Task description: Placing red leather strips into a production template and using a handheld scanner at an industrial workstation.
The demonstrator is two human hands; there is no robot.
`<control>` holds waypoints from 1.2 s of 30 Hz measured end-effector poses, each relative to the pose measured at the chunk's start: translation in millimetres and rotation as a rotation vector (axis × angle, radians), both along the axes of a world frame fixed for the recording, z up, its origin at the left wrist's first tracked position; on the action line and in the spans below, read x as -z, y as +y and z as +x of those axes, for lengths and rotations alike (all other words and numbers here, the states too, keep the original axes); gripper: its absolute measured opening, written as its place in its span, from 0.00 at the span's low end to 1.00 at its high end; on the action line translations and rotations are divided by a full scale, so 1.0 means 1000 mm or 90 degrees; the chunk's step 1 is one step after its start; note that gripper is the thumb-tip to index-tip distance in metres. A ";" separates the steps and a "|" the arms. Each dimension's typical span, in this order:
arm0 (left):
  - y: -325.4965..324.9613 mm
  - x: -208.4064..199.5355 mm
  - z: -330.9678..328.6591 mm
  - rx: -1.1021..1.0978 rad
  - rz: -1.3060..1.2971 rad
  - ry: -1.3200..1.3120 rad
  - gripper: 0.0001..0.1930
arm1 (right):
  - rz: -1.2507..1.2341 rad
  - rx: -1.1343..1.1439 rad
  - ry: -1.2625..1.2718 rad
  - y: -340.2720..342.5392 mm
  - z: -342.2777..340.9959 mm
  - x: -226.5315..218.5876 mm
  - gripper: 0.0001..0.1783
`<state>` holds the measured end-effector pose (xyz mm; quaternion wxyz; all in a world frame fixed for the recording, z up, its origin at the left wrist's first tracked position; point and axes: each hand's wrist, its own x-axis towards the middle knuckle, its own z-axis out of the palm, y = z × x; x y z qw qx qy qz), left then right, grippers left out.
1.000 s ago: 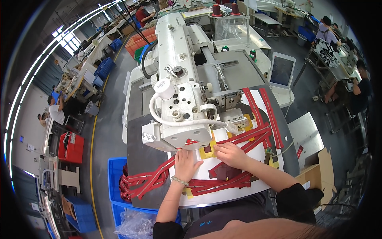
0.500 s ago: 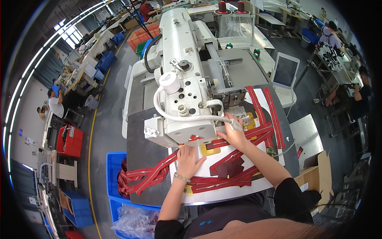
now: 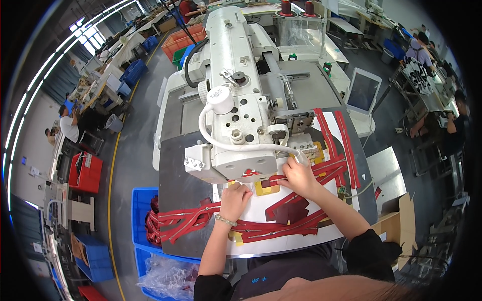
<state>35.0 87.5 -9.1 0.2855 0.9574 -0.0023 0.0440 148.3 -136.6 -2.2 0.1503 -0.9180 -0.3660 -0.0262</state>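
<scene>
Touching red zipper tape (image 3: 327,166), right hand (image 3: 299,178); left hand (image 3: 234,201) apart; both grips unclear.

No words or numbers stand out clearly enough to be read. A red, angular emblem (image 3: 251,172) marks the front of the white sewing machine (image 3: 226,55). Fine lines of print, too small to make out, run over its round white cap (image 3: 221,104). The white case (image 3: 199,159) at the left of its head bears a pale sticker (image 3: 194,163) with dark, blurred marks. Small bright blue characters (image 3: 260,279) show on the person's dark clothing (image 3: 286,266). A whitish label (image 3: 88,159) on the red bin (image 3: 83,176) is blurred.
</scene>
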 end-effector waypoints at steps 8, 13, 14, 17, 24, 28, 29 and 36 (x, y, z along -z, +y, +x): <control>-0.001 0.000 -0.009 -0.083 -0.121 -0.018 0.10 | 0.188 -0.125 0.162 -0.001 0.019 0.006 0.17; 0.001 -0.008 -0.011 -0.090 -0.088 0.039 0.11 | 0.217 -0.096 0.553 -0.004 0.030 -0.004 0.18; -0.001 -0.013 -0.010 -0.105 -0.078 0.054 0.11 | 0.198 -0.086 0.569 -0.004 0.030 -0.005 0.18; -0.004 -0.015 -0.011 -0.114 -0.062 0.054 0.10 | 0.195 -0.103 0.588 0.001 0.032 -0.003 0.18; -0.004 -0.004 -0.005 -0.029 0.014 -0.198 0.09 | 0.173 -0.046 0.345 0.037 0.001 -0.002 0.19; -0.007 -0.009 -0.004 0.004 -0.006 -0.129 0.09 | 0.168 -0.061 0.445 0.017 0.001 -0.005 0.18; -0.009 -0.014 -0.005 0.005 -0.040 -0.067 0.09 | 0.168 -0.061 0.445 0.011 0.001 -0.007 0.18; -0.027 -0.013 0.002 0.041 -0.051 -0.036 0.05 | 0.047 0.016 0.188 -0.035 -0.018 -0.041 0.16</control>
